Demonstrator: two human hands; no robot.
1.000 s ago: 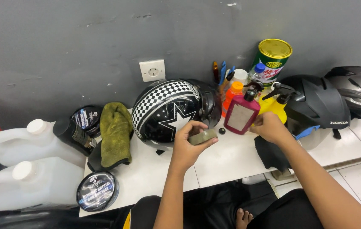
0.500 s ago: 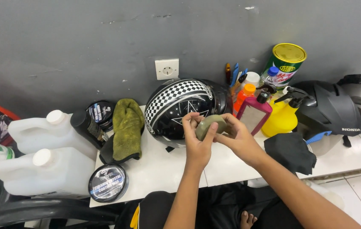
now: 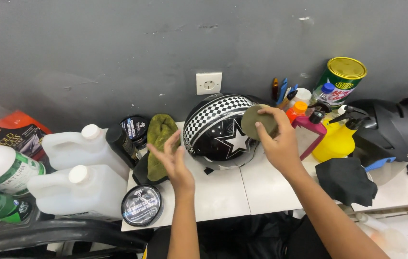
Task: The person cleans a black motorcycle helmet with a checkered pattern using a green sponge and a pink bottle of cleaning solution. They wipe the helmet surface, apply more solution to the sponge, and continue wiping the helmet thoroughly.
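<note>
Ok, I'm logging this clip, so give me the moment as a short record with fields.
Left hand: left hand open, fingers spread, holding nothing, beside the helmet
Right hand: right hand presses a round olive pad against the helmet
Helmet: black helmet, checkered band, white star, on white counter
Nearby: green cloth, two white jugs, round black tin
</note>
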